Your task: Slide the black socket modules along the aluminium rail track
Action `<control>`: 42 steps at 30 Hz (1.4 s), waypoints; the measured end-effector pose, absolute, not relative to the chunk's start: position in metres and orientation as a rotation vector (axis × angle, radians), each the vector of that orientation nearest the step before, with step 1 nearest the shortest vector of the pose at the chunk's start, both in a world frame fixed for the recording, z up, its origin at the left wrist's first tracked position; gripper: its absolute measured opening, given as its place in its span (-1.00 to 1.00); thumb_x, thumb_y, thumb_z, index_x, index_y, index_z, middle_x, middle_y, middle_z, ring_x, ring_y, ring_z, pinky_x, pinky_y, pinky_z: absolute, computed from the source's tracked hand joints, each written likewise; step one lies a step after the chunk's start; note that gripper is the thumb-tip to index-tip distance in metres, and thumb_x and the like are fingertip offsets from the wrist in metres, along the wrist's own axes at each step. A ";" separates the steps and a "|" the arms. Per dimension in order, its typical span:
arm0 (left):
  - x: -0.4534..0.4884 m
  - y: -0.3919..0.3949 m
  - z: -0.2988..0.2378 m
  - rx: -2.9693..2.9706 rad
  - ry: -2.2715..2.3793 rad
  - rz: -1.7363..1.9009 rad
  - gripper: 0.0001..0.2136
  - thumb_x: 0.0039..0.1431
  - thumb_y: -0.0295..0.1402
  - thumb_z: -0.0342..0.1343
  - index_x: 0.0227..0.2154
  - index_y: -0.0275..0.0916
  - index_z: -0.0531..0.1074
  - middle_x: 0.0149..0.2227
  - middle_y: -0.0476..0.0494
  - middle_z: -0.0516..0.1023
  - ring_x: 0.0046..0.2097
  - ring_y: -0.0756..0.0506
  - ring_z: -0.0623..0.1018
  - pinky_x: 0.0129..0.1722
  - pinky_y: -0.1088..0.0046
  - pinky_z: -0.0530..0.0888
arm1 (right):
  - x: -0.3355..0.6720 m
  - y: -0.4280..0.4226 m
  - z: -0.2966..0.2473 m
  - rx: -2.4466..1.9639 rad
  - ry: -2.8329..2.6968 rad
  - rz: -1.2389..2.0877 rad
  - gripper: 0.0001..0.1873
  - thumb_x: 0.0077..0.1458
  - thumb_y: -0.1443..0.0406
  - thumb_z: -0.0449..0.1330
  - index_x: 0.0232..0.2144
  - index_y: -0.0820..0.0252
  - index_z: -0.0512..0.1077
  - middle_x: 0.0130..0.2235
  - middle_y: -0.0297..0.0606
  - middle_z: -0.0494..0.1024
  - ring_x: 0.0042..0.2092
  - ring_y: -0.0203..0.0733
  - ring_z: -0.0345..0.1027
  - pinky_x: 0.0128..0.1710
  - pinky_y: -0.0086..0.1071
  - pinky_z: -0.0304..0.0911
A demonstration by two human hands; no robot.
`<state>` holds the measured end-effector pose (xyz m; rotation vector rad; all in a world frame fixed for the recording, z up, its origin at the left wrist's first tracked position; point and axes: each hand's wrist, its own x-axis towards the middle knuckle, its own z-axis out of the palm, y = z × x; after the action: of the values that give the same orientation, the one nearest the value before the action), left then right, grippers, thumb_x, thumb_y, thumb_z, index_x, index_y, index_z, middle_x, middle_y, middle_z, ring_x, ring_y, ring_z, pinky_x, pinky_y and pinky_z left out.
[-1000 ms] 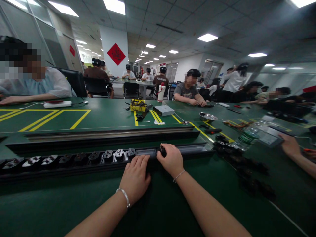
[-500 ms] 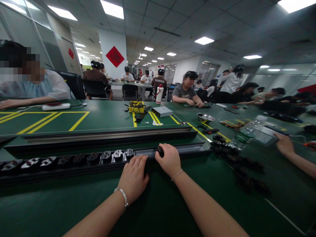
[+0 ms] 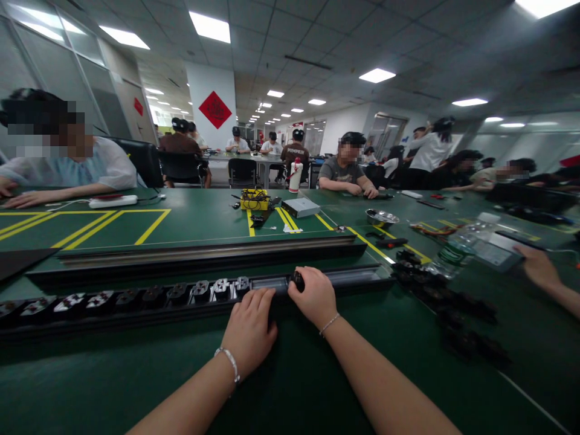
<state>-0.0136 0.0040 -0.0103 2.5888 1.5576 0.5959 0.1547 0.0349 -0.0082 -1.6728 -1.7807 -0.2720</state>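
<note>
Fingers (image 3: 309, 281) clamped on black module (image 3: 298, 280)

Head view: right hand (image 3: 315, 296) curled tight round it, over open channel of rail (image 3: 136, 309) at 12 o'clock. Left hand (image 3: 249, 329) flat, empty, outstretched on rail's near edge. Could jam or seat crooked if pressed tilted; could bump module row (image 3: 199, 290) at 10 o'clock. Second rail (image 3: 203, 251) beyond; loose black parts (image 3: 453, 314) crowding 3 o'clock.

Table (image 3: 81, 386): green top, marked with yellow lines (image 3: 149, 226). Near edge: long black rail (image 3: 136, 305), lying lengthwise. Just behind, parallel: second black rail (image 3: 203, 252). Far side: white power strip (image 3: 113, 201), yellow box (image 3: 254, 199), flat grey box (image 3: 300, 207), metal bowl (image 3: 382, 216). Right: plastic bottle (image 3: 453, 251) on its side, loose black parts (image 3: 453, 314) scattered.
</note>
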 end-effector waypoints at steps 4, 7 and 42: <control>-0.013 0.004 -0.009 2.573 1.560 0.595 -0.51 -0.01 -0.41 -0.06 0.06 -0.17 0.13 0.06 -0.10 0.29 0.09 -0.12 0.21 -0.01 0.30 0.22 | 0.155 0.035 -0.008 -1.677 -1.784 -0.278 -0.78 -0.08 0.23 0.08 -0.34 0.16 0.41 -0.28 -0.21 0.49 -0.13 -0.13 0.28 -0.11 -0.31 0.12; -0.013 0.004 -0.009 2.567 1.561 0.590 -0.51 -0.01 -0.41 -0.07 0.06 -0.17 0.13 0.06 -0.10 0.29 0.09 -0.12 0.21 -0.01 0.30 0.22 | 0.155 0.036 -0.008 -1.677 -1.790 -0.297 -0.78 -0.09 0.23 0.08 -0.35 0.17 0.41 -0.29 -0.21 0.49 -0.15 -0.14 0.29 -0.12 -0.32 0.13; -0.013 0.003 -0.007 2.545 1.566 0.551 -0.49 0.00 -0.41 -0.07 0.08 -0.17 0.12 0.08 -0.10 0.26 0.11 -0.12 0.18 0.01 0.29 0.21 | 0.162 0.037 -0.004 -1.676 -1.819 -0.299 -0.80 -0.11 0.28 0.06 -0.38 0.18 0.41 -0.29 -0.22 0.50 -0.17 -0.17 0.31 -0.11 -0.33 0.13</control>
<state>-0.0132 0.0029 -0.0068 2.5454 1.5657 0.5506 0.1622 0.0371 -0.0044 -1.6756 -1.8193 -0.2990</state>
